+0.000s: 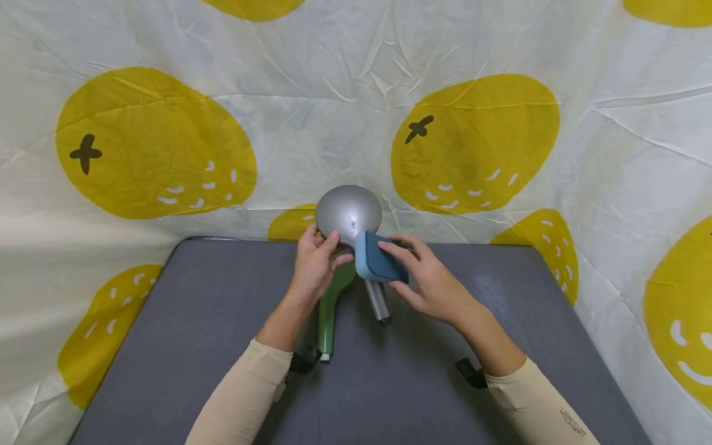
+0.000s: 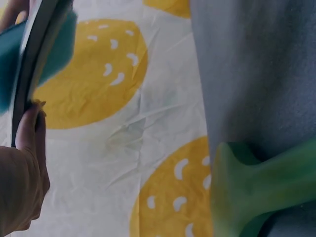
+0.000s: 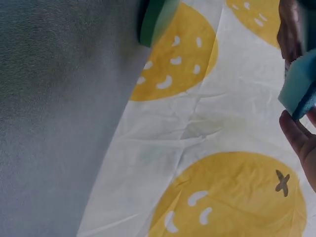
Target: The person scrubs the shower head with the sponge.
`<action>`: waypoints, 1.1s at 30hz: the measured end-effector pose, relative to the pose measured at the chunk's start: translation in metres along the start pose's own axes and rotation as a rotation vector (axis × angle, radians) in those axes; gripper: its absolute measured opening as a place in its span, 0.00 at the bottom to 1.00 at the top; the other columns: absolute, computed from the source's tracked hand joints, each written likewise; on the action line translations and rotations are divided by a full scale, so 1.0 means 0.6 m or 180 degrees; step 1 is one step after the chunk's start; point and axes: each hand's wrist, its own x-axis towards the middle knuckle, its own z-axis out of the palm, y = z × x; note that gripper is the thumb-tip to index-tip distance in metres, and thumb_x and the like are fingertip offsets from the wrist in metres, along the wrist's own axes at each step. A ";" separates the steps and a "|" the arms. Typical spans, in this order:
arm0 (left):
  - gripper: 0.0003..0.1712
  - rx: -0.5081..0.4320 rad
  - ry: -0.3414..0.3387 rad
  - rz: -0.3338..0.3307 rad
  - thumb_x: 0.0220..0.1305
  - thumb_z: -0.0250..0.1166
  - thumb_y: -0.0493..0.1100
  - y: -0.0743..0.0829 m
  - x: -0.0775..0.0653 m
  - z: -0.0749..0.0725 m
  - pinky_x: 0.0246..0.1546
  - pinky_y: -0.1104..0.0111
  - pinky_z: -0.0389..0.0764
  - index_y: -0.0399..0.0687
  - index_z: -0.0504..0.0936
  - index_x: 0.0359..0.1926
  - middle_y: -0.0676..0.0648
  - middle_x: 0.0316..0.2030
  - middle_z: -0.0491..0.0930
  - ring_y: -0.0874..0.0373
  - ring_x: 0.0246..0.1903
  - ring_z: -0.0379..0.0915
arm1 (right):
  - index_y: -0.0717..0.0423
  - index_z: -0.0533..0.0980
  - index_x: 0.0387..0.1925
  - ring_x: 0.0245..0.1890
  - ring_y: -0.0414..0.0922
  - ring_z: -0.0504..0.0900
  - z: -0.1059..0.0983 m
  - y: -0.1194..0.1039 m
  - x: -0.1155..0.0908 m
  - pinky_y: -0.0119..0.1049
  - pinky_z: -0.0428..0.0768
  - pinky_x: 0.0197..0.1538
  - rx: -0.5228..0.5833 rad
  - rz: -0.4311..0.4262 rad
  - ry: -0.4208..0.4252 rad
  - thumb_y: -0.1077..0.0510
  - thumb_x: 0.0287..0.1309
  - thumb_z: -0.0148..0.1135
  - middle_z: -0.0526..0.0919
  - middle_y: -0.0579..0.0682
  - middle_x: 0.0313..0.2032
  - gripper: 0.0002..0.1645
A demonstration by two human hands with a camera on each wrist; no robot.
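Wiping seems to be the step in hand, with a blue sponge (image 1: 385, 259) lying across the neck of a silver shower head (image 1: 348, 209); they look pressed together, though the sponge itself hides the exact line of contact. The shower head is held up above the grey table (image 1: 183, 346), its smooth, rounded side toward the head camera and its handle slanting down toward the person. The left hand (image 1: 314, 266) grasps it by the lower edge of the round part, thumb in front, as the left wrist view also shows with the disc nearly edge-on. The right hand (image 1: 425, 275) pinches the sponge between thumb and fingers, the darker layer turned toward that palm and the pale foam toward the shower head. A green shower head (image 1: 328, 312) lies on the table below, near the left forearm, with neither hand holding it. The next stroke probably calls for a steady left hold while the sponge slides along the neck or over the rounded surface; gripped only at its edge, the silver piece could twist under firm pressure.
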 end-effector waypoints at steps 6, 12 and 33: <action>0.28 -0.0072 -0.0055 0.0007 0.79 0.49 0.29 -0.001 -0.003 0.006 0.29 0.70 0.89 0.32 0.58 0.75 0.36 0.51 0.79 0.60 0.32 0.83 | 0.56 0.58 0.75 0.66 0.57 0.72 0.002 0.006 0.005 0.56 0.80 0.61 0.0283 0.0095 0.0035 0.66 0.60 0.71 0.62 0.62 0.71 0.47; 0.28 -0.0219 -0.0015 -0.0023 0.80 0.47 0.29 0.003 0.000 0.007 0.31 0.69 0.89 0.32 0.55 0.76 0.34 0.56 0.74 0.59 0.31 0.81 | 0.62 0.55 0.76 0.67 0.57 0.69 0.010 0.008 -0.008 0.56 0.79 0.63 0.0792 0.0016 -0.0020 0.70 0.60 0.67 0.62 0.62 0.71 0.46; 0.25 0.0512 0.0328 0.0287 0.76 0.57 0.33 0.012 -0.002 0.014 0.33 0.67 0.90 0.38 0.56 0.66 0.29 0.64 0.68 0.34 0.57 0.77 | 0.46 0.71 0.73 0.57 0.60 0.74 -0.016 -0.036 -0.037 0.54 0.79 0.57 -0.0638 -0.0339 -0.0153 0.55 0.50 0.82 0.72 0.62 0.66 0.49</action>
